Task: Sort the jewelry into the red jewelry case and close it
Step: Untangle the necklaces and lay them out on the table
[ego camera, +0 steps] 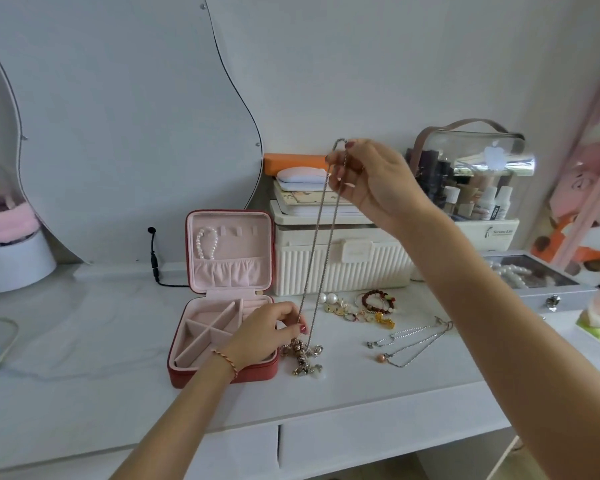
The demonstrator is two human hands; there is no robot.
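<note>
The red jewelry case [222, 374] lies open on the white table, pink inside, with a pearl bracelet [207, 242] hung in its upright lid. My right hand [364, 183] is raised and pinches the top of a long silver chain necklace [317, 237], which hangs down to a cluster of charms [302, 355] resting on the table just right of the case. My left hand [267, 330] is over the case's right edge and pinches the chain low down. Loose jewelry lies to the right: a beaded bracelet [378, 301], gold pieces [357, 313] and thin silver necklaces [409, 341].
A cream ribbed storage box [340, 268] stands behind the jewelry, with stacked items on top. A clear cosmetics bag [475, 168] and a glass-lidded box with pearls [530, 278] are at the right. A wavy mirror [118, 126] and a black cable [153, 258] are behind the case.
</note>
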